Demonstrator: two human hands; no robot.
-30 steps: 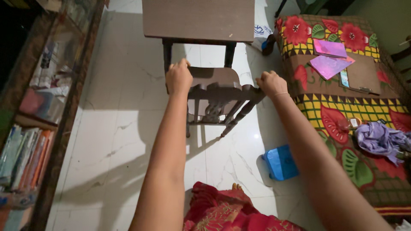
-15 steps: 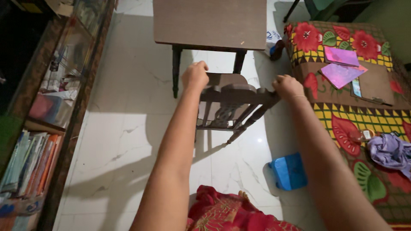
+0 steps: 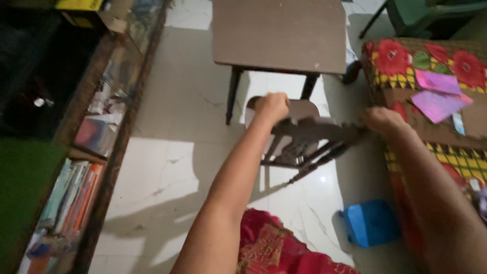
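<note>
On pale marble floor (image 3: 167, 167), listed by size: bed (image 3: 456, 147) with floral cover at right, pink papers (image 3: 439, 99) lying on it; brown table (image 3: 279, 33) ahead, top bare; low shelf (image 3: 76, 193) of books along the left; dark wooden chair (image 3: 304, 139), tilted, just in front of the table and near the bed edge; blue plastic stool (image 3: 370, 222) beside the bed. Left hand (image 3: 271, 107) closed over one corner of the chair's top rail; right hand (image 3: 383, 121) apparently closed on the other, though blur obscures the fingers. Risk: chair legs may strike the table legs or bed if swung, given the close quarters.
</note>
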